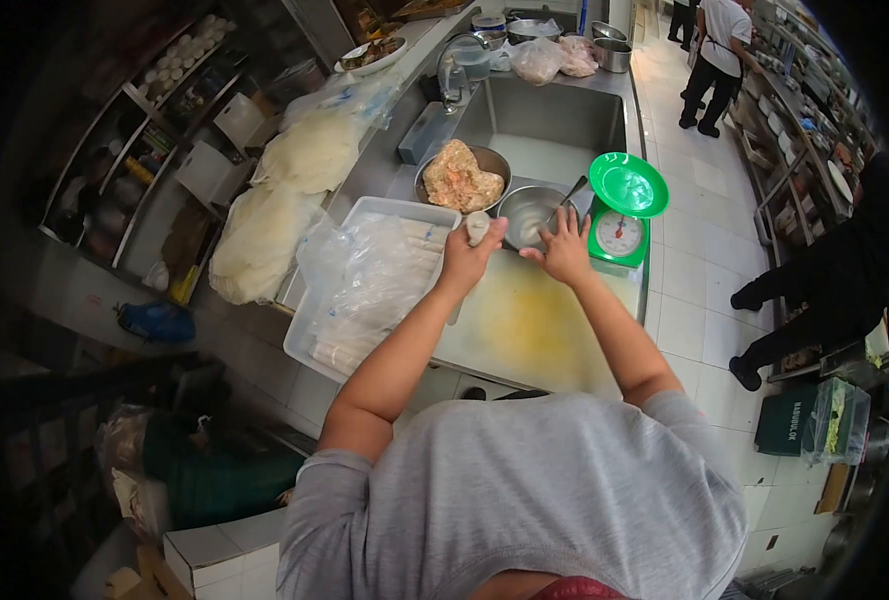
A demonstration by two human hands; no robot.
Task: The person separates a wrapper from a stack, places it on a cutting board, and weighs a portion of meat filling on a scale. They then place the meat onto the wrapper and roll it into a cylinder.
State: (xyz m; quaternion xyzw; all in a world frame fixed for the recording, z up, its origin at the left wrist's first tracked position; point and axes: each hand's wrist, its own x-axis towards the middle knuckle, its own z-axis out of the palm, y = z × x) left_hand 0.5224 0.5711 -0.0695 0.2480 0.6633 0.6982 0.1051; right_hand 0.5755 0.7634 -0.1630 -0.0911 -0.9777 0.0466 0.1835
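Observation:
In my left hand [467, 258] is a pale wrapped roll [478, 228], its rounded end showing above my closed fingers. My right hand [567, 250] is open with fingers spread, fingertips over the near right side of a metal bowl [521, 204]. A spoon [575, 190] leans in that bowl, which has some pale liquid in it. Behind, a second metal bowl [501, 160] holds a mound of orange-brown filling [459, 178]. Left of my left hand, a white plastic tub [300, 335] contains rows of similar rolls [340, 352], partly covered by clear plastic [370, 270].
A green kitchen scale [620, 236] stands right of my right hand. Under my forearms lies a yellow-stained cutting board [525, 325]. Thin pale wrapper sheets [260, 240] are piled at left. Beyond is a steel sink [555, 105]; other people [720, 45] stand at right.

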